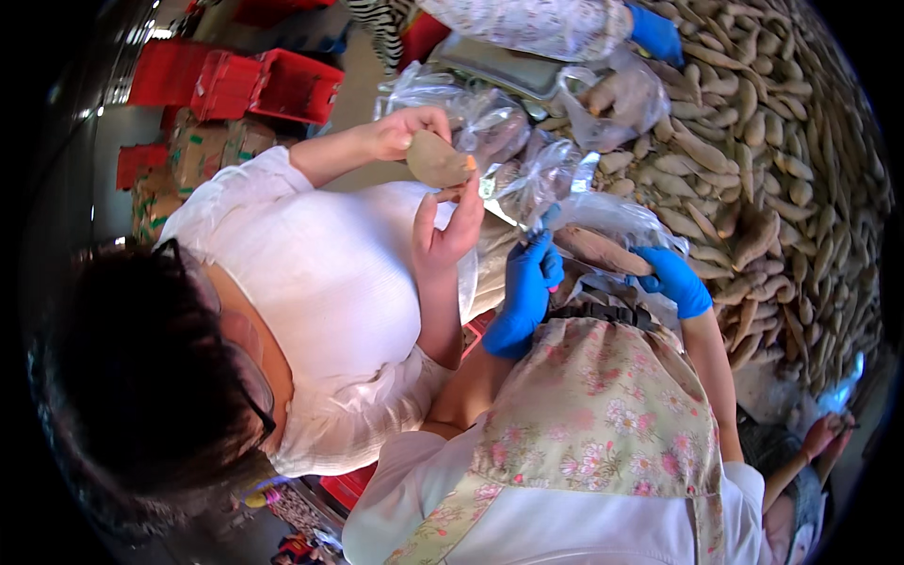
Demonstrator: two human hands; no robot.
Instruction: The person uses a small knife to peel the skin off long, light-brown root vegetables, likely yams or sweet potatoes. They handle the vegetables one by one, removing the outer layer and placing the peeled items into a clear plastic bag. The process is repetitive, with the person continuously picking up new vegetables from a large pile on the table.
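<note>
My right hand (671, 279), in a blue glove, holds the end of a long, brownish sweet potato (600, 251) above clear plastic bags. My left hand (526, 282), also blue-gloved, is closed near the root's other end. A small pink end of some object (554, 288) shows at its fingers; the rest is hidden. Beside me on the left, a person's bare hands hold a rounder sweet potato (438, 161) with an orange cut tip. Knotted clear bags (544, 169) of roots lie before both of us.
A large heap of sweet potatoes (763, 141) fills the right side. At the top, a co-worker's blue-gloved hand (655, 34) is near a grey tray (498, 63) and a bag of roots. Red crates (296, 86) and cardboard boxes (205, 152) stand upper left. Another person's hands show lower right.
</note>
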